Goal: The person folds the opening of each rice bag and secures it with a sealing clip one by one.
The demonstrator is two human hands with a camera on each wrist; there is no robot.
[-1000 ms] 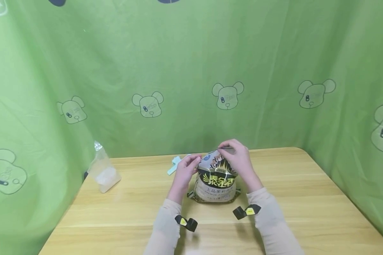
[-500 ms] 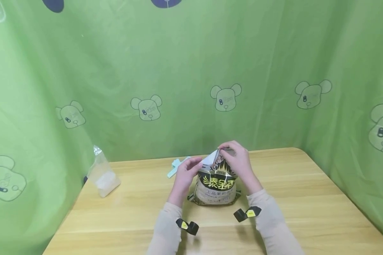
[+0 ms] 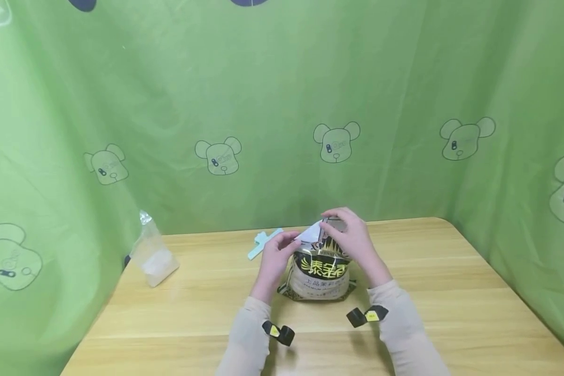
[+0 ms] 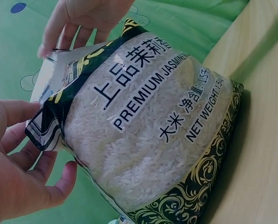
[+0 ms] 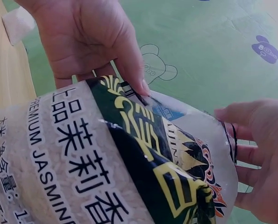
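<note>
A bag of jasmine rice (image 3: 320, 282) stands upright on the table, its clear front showing white grains. My left hand (image 3: 277, 251) pinches its upper left edge between thumb and fingers. At the upper right, my right hand (image 3: 353, 237) grips the bag's top edge by the thumb and fingertips. Between both hands the top lies partly folded over, with a white triangular flap (image 3: 310, 233) showing. In the right wrist view the right hand (image 5: 265, 154) has its thumb on the near side of the edge, its fingers partly behind the plastic.
Behind my left hand lies a pale turquoise plastic piece (image 3: 260, 241), partly hidden. A clear bag with white contents (image 3: 157, 263) stands at the table's left edge. The wooden table (image 3: 451, 303) backs onto a green printed curtain (image 3: 272, 94).
The bag's upper left corner has folded inward, baring the white flap. My left hand has shifted slightly right with it; the right hand stays at the top edge.
</note>
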